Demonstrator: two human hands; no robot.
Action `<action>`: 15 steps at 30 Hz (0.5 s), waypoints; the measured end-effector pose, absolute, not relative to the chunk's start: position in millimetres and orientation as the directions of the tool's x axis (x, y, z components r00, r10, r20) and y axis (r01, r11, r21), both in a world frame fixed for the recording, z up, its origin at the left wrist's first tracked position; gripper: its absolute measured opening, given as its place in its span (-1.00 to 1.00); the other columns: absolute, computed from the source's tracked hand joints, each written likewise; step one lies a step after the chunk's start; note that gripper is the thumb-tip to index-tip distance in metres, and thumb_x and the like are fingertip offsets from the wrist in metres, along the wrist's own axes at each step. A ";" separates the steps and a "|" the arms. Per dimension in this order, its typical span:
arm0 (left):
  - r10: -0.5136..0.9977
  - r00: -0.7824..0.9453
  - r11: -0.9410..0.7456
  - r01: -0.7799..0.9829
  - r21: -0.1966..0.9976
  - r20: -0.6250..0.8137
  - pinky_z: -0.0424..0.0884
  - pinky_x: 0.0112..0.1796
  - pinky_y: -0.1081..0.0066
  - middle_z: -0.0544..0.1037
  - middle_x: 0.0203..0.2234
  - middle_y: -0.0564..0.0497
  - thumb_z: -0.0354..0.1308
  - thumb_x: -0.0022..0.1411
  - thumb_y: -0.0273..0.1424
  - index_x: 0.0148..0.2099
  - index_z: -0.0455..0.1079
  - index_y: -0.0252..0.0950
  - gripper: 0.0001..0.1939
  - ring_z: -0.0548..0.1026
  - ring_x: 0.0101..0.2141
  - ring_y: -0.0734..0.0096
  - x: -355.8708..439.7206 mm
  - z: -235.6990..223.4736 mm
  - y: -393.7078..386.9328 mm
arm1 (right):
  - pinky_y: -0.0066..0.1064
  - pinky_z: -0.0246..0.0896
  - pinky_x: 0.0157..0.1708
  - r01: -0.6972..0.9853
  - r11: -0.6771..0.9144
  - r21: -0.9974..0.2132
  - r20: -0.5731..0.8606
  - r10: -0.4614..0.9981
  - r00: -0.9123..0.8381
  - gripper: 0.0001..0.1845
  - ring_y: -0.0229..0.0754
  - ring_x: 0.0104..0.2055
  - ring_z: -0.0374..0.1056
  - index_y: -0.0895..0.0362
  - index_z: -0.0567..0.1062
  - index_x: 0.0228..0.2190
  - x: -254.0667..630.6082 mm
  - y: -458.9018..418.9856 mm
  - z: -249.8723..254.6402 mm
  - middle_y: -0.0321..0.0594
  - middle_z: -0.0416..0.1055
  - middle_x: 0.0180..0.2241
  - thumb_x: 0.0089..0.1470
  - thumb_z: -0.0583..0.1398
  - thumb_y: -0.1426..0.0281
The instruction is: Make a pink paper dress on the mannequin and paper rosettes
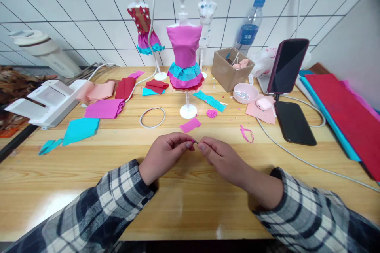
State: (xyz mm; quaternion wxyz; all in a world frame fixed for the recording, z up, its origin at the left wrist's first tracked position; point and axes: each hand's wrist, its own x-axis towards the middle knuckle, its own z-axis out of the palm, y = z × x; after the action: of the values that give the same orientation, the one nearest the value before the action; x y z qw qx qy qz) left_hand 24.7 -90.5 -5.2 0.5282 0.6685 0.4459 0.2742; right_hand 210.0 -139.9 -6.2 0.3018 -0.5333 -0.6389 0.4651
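Observation:
My left hand [166, 154] and my right hand [221, 158] rest on the wooden table [89, 178], fingertips meeting at the centre. Both pinch a tiny pink scrap [195, 141] between thumbs and forefingers; most of it is hidden. Just beyond lies a pink paper piece [190, 125]. Behind it stands a small mannequin [184, 53] in a pink and blue dress on a white round base. A small pink rosette [211, 113] and a pink loop of strip [247, 133] lie to the right of it.
Two more mannequins [144, 27] [206, 17] stand at the back. Crepe paper pieces [104, 108], a white ring [152, 117], a cardboard box [232, 69], a pink bowl [246, 92], phones [293, 122] [287, 65], a cable [308, 162], a bottle [249, 25] and coloured sheets [347, 114] lie around.

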 end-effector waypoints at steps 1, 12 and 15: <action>0.894 0.432 -0.006 0.272 0.962 -0.116 0.45 -0.25 0.40 0.62 -0.44 0.01 0.23 0.14 -0.30 -0.25 0.52 -0.31 -0.81 0.55 -0.37 0.38 24.7 -5.6 -90.0 | -0.43 0.00 -0.43 0.455 0.023 -0.890 -0.098 0.966 -0.239 -0.63 -0.28 -0.45 0.18 0.10 0.25 -0.49 212.3 -138.4 -5.4 -0.37 0.25 -0.53 0.29 -0.07 0.18; 0.842 0.486 0.241 0.051 0.969 -0.235 0.37 -0.21 0.42 0.60 -0.48 0.06 0.27 0.15 -0.23 0.23 0.14 -0.30 -0.33 0.54 -0.36 0.42 24.2 -0.1 -91.8 | -0.21 0.17 -0.15 0.873 0.209 -0.440 0.227 0.967 -0.117 -0.74 0.03 -0.03 0.29 0.04 0.50 -0.14 234.0 -125.0 -8.1 -0.11 0.46 -0.12 0.11 0.20 0.29; 0.795 0.556 0.246 0.073 0.967 -0.244 0.35 -0.26 0.43 0.61 -0.48 0.03 0.27 0.15 -0.22 0.11 0.18 -0.29 -0.44 0.53 -0.38 0.41 24.7 -2.0 -93.6 | -0.28 0.24 -0.20 0.629 0.209 -0.749 0.175 0.978 -0.117 -0.73 -0.11 -0.19 0.36 0.08 0.54 -0.14 226.1 -129.0 -6.4 -0.15 0.50 -0.23 0.15 0.17 0.29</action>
State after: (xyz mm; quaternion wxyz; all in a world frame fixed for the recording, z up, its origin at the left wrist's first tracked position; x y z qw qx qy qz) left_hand 24.7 -93.6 -2.0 0.6857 0.5549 0.3907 0.2632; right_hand 226.1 -129.0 -6.4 0.3367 -0.5730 -0.7009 0.2590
